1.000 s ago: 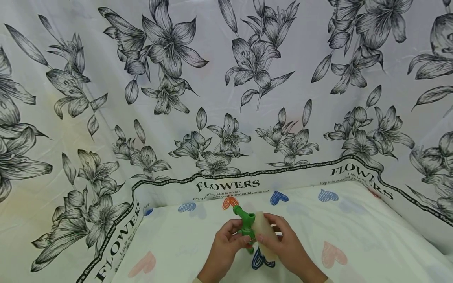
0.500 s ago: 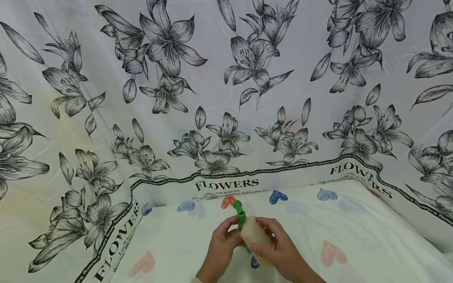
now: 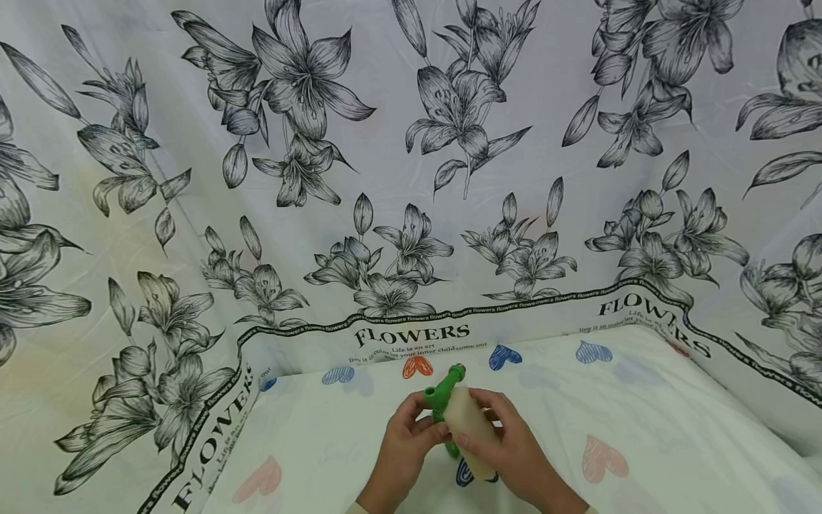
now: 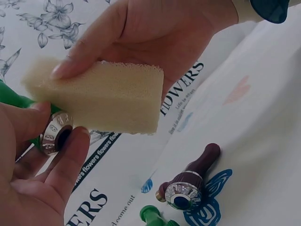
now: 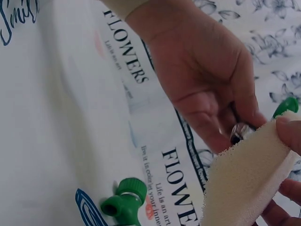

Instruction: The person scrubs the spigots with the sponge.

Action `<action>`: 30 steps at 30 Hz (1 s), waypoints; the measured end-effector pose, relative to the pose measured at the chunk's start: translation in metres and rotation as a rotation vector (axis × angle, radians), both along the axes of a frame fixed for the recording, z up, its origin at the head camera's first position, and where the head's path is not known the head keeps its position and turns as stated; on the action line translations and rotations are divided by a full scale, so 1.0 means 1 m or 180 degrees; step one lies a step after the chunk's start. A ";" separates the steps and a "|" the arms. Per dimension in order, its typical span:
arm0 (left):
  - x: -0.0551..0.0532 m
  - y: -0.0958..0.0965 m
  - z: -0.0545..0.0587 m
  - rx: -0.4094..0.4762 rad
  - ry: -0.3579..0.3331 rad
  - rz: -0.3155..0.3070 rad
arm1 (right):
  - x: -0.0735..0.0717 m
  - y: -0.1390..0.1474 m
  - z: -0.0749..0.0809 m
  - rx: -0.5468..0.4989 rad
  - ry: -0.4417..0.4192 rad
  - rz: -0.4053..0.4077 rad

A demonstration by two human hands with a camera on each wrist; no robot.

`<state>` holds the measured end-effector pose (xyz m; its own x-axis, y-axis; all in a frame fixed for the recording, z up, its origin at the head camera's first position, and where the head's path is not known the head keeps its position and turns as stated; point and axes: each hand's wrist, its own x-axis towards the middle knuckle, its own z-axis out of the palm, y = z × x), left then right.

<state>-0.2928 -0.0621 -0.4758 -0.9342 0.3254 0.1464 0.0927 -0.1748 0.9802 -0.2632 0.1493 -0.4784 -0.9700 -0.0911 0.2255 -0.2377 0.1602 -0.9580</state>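
A green plastic tap (image 3: 439,401) is pinched between the thumb and fingers of my left hand (image 3: 406,441), its upper arm slanting up to the right. My right hand (image 3: 516,450) grips a pale beige sponge block (image 3: 474,432), which lies against the tap. In the left wrist view the tap's end shows a silver ring (image 4: 55,133) around a dark opening, just under the sponge. Part of the tap is hidden by the fingers and the sponge.
Below the hands, a dark red tap (image 4: 194,179) with a silver ring lies on the white heart-print cloth (image 3: 308,421). Another green tap (image 5: 128,200) lies there too. Flower-print fabric (image 3: 385,164) hangs around the back and sides.
The green tap has turned in my left hand, its arm swinging from upper left to upper right. The sponge has shifted left against it, then slightly back right.
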 end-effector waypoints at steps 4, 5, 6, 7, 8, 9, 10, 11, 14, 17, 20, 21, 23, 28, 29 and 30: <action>0.002 0.000 0.002 0.0052 -0.0025 -0.0145 | -0.005 0.004 -0.003 -0.0088 -0.0168 -0.0064; 0.002 0.000 0.002 0.0034 -0.0017 -0.0157 | -0.006 0.005 -0.003 -0.0099 -0.0205 -0.0069; 0.003 0.001 0.002 0.0021 -0.0007 -0.0168 | -0.006 0.006 -0.004 -0.0117 -0.0234 -0.0067; 0.003 0.001 0.002 0.0012 0.0001 -0.0178 | -0.006 0.006 -0.004 -0.0131 -0.0261 -0.0068; 0.003 0.001 0.002 0.0003 0.0013 -0.0176 | -0.006 0.006 -0.004 -0.0134 -0.0276 -0.0066; 0.002 0.002 0.002 0.0005 0.0023 -0.0163 | -0.006 0.005 -0.004 -0.0143 -0.0287 -0.0057; 0.002 0.003 0.001 -0.0001 0.0024 -0.0135 | -0.005 0.005 -0.003 -0.0148 -0.0293 -0.0044; 0.002 0.003 0.000 -0.0005 0.0039 -0.0103 | -0.004 0.004 -0.003 -0.0157 -0.0304 -0.0024; 0.000 0.004 -0.002 -0.0026 0.0059 0.0032 | 0.000 0.002 -0.001 -0.0156 -0.0292 0.0092; -0.001 0.003 -0.003 -0.0100 0.0093 0.0154 | 0.005 0.000 0.000 -0.0110 -0.0183 0.0256; -0.002 0.001 -0.003 -0.0183 0.0117 0.0243 | 0.009 -0.001 0.002 -0.0075 0.0010 0.0388; -0.002 0.001 -0.002 -0.0222 0.0135 0.0278 | 0.010 -0.001 0.002 -0.0063 0.0045 0.0401; -0.003 0.002 -0.002 -0.0276 0.0162 0.0344 | 0.012 -0.002 0.003 -0.0086 0.0091 0.0433; -0.003 0.005 -0.001 -0.0359 0.0208 0.0477 | 0.012 -0.004 0.001 -0.0128 0.0070 0.0428; -0.003 0.005 -0.002 -0.0336 0.0195 0.0460 | 0.012 -0.004 0.001 -0.0133 0.0061 0.0414; -0.002 0.005 -0.002 -0.0304 0.0177 0.0425 | 0.011 -0.004 0.000 -0.0138 0.0048 0.0382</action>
<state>-0.2952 -0.0570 -0.4775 -0.9614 0.2138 0.1734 0.1634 -0.0637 0.9845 -0.2520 0.1453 -0.4783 -0.9491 -0.1962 0.2463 -0.2672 0.0883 -0.9596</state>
